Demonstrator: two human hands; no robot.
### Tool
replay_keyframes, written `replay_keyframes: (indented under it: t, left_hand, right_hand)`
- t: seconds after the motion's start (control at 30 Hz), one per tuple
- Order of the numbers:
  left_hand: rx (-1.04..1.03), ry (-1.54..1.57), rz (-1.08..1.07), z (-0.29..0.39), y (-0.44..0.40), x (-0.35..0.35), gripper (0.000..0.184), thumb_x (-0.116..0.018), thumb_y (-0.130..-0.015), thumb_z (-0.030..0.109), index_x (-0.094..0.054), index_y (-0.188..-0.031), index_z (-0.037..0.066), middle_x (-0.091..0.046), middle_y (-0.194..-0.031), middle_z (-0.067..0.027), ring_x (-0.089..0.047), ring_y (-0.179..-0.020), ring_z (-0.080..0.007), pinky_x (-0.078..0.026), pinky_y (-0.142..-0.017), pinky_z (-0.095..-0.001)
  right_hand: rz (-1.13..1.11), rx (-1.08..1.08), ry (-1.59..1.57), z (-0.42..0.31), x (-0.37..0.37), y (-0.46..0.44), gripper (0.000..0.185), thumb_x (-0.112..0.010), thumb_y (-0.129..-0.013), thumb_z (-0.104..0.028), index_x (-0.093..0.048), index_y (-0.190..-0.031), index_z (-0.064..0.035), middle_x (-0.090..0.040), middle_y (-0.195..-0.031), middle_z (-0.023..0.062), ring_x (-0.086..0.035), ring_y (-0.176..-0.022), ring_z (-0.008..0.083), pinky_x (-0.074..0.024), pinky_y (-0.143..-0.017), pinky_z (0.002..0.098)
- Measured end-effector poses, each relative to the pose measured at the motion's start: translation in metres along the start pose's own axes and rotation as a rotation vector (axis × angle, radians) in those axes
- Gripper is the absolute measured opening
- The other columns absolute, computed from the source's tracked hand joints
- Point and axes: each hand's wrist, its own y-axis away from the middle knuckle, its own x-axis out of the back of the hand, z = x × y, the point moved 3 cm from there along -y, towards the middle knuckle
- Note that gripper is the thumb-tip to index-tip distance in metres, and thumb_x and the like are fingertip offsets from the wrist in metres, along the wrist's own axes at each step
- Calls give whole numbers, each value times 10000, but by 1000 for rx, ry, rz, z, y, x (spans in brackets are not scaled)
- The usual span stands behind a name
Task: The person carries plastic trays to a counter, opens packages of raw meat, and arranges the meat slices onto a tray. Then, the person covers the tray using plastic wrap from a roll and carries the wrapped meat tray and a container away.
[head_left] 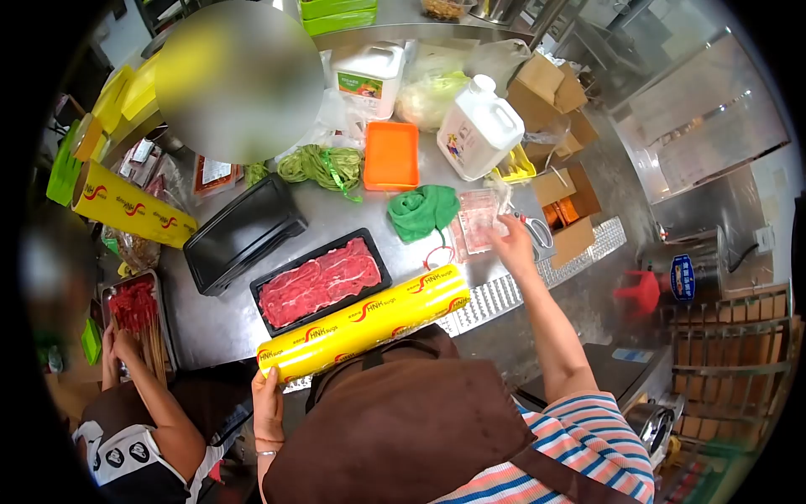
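Observation:
My left hand grips the left end of a yellow roll of cling film, which lies slantwise along the table's near edge. Just beyond the roll is a black tray with thin slices of raw red meat laid flat in it. Off to the right, my right hand reaches over a clear plastic packet, thumb and fingers apart; whether it touches the packet I cannot tell. Scissors lie right beside that hand. A crumpled green cloth sits left of the packet.
Stacked black trays, an orange container, bundled green strands and white jugs stand farther back. Another yellow roll leans at left. Cardboard boxes are at right. A co-worker's hands hold meat skewers over a metal tray.

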Motion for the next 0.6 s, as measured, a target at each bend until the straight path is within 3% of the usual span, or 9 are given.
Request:
replay_keyframes:
  t: [0.07,0.13,0.23,0.3,0.37,0.43,0.47,0.53,0.6]
  left_hand:
    - [-14,-14,-9,7,-2,-16,289,-570,-908,156,-567,-1142,-13,-622,-1091,-69,-571,-995,-149,-424,-899,-296]
    - [-8,-35,-1,3,5,-7,295,-581,-901,154,-569,-1143,-15,-624,-1089,-66,-574,-989,-142,-424,-899,-293]
    - [20,-18,-21,-7,1,7,293,-604,-886,153,-587,-1127,-12,-635,-1073,-61,-581,-978,-141,-423,-908,-297]
    - [31,-4,-21,-7,3,5,289,-615,-878,152,-596,-1118,-8,-641,-1065,-58,-585,-976,-146,-423,-914,-300]
    - [20,-28,-73,-6,3,5,298,-623,-873,152,-593,-1123,-8,-641,-1072,-64,-586,-978,-148,-422,-919,-301]
    - [24,-21,-50,-2,5,1,299,-628,-870,160,-599,-1115,-8,-645,-1067,-64,-586,-975,-149,-420,-918,-300]
    - [38,-29,-42,-3,6,6,295,-627,-870,164,-604,-1108,-10,-646,-1061,-65,-586,-974,-151,-422,-915,-300]
    - [30,-8,5,1,3,4,284,-617,-878,174,-614,-1090,-15,-650,-1047,-69,-593,-959,-149,-428,-902,-295]
    - [81,68,50,9,0,0,278,-594,-896,178,-612,-1094,-16,-650,-1045,-77,-605,-946,-145,-446,-886,-285]
  right_hand:
    - [310,398,223,-34,13,9,246,-618,-799,-43,-597,-1041,-8,-591,-1025,143,-588,-862,258,-471,-776,351]
    - [183,243,-58,-47,32,11,236,-626,-800,-43,-610,-1033,-9,-596,-1005,115,-594,-843,225,-472,-730,327]
    - [-267,-102,-167,-73,29,36,245,-617,-826,-70,-600,-1069,-48,-595,-1022,57,-554,-824,112,-443,-666,219]
    - [-534,67,-271,-95,8,55,294,-645,-813,-116,-595,-1097,-58,-600,-1058,56,-565,-898,124,-449,-762,251]
    - [-701,191,-271,-109,-12,69,435,-705,-762,-204,-575,-1158,-81,-553,-1171,106,-503,-1133,223,-395,-943,333]
    - [-797,423,-92,-125,-24,77,602,-761,-686,-263,-530,-1216,-94,-488,-1251,126,-459,-1184,288,-359,-990,407]
    - [-807,417,-95,-134,-24,82,602,-761,-686,-263,-530,-1216,-94,-488,-1251,126,-459,-1184,288,-359,-990,407]
    - [-659,632,175,-154,-14,88,732,-798,-616,-287,-481,-1255,-123,-448,-1295,114,-405,-1234,307,-291,-1023,494]
    - [-657,654,182,-150,-14,99,732,-808,-598,-284,-482,-1235,-132,-445,-1302,115,-398,-1239,316,-280,-1026,502]
